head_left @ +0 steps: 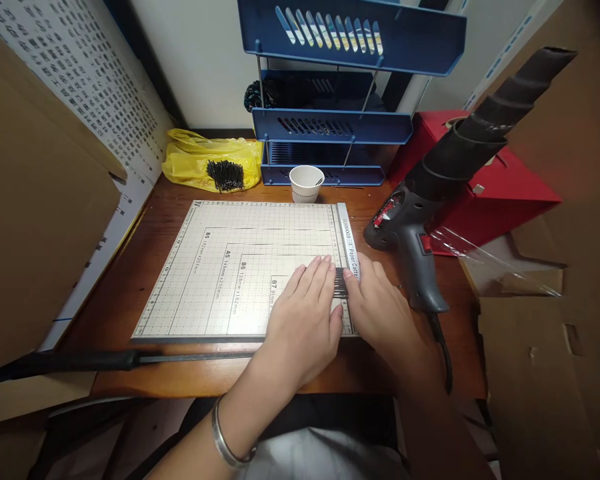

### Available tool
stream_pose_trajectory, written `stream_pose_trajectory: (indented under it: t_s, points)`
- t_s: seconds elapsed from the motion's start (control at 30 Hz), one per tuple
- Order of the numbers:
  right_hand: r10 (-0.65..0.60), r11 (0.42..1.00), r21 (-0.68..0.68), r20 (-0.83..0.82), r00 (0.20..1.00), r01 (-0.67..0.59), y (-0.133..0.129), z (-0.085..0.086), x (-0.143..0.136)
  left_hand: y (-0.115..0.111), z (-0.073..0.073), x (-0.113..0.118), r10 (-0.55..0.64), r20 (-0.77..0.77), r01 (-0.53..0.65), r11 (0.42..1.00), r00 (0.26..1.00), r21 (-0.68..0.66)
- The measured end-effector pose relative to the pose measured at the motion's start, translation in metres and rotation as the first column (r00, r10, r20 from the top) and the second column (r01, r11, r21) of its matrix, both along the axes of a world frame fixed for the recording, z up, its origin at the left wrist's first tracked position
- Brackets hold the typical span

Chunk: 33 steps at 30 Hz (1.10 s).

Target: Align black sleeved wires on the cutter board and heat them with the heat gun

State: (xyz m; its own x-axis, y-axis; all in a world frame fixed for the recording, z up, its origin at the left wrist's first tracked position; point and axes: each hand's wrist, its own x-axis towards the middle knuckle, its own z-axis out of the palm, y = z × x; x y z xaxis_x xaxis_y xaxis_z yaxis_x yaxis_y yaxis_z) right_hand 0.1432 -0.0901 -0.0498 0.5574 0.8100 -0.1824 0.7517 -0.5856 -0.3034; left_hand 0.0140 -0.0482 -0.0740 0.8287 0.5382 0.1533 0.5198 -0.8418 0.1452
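Note:
A row of thin black strips [340, 283] lies side by side on the paper cutter [180, 287], close to its right edge. My left hand [305, 307] rests flat on the board, fingers stretched out together, its index side against the row's left end. What lies beneath that palm is hidden. At the right end, the thumb of my right hand [380, 300] touches the strips. Its other fingers are extended over the cutter's printed metal edge strip [345, 227]. The cutter's long arm with a black handle [90, 361] lies along the front edge.
Behind the board stand a white paper cup [307, 181] and a yellow plastic bag [185, 160] with a black bundle [225, 175]. A blue tiered rack [330, 127] is at the back. To the right are a heat gun [420, 240] and a red box [510, 187].

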Motion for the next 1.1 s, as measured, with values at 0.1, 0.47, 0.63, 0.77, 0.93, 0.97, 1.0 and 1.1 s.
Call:
stream_pose_trajectory:
  t_s: [0.1,0.47,0.63,0.77,0.93,0.97,1.0,1.1]
  points:
    - [-0.027,1.000,-0.016,-0.009,1.000,0.027,0.003,0.002,0.000,0.000,-0.001,0.000,0.000,0.016,0.000,1.000,1.000,-0.001]
    - [-0.044,0.999,-0.025,-0.021,0.999,0.043,0.010,0.004,0.002,0.000,0.000,0.000,-0.001,0.025,0.001,1.000,1.000,-0.004]
    - [-0.046,0.998,-0.034,-0.015,0.999,0.046,0.011,0.004,0.000,-0.001,-0.001,0.000,0.001,0.025,0.000,1.000,1.000,-0.004]
    - [-0.074,0.997,-0.036,-0.009,0.997,0.073,0.011,0.005,-0.002,-0.001,-0.002,-0.001,-0.002,0.049,0.002,1.000,0.999,0.004]
    - [-0.046,0.998,-0.040,0.003,0.999,0.046,0.011,0.004,-0.002,0.000,-0.003,-0.001,0.007,0.063,-0.006,1.000,0.998,-0.011]
    - [-0.051,0.998,-0.042,0.009,0.999,0.052,0.011,0.004,-0.001,0.000,-0.003,-0.001,0.007,0.062,-0.006,1.000,0.998,-0.012]
    - [-0.056,0.997,-0.044,0.013,0.998,0.057,0.012,0.004,-0.001,0.000,-0.003,-0.001,0.007,0.061,-0.006,1.000,0.998,-0.012]
    - [-0.051,0.998,-0.039,0.010,0.999,0.051,0.012,0.004,0.000,-0.001,-0.003,-0.002,0.009,0.062,-0.008,1.000,0.998,-0.012]
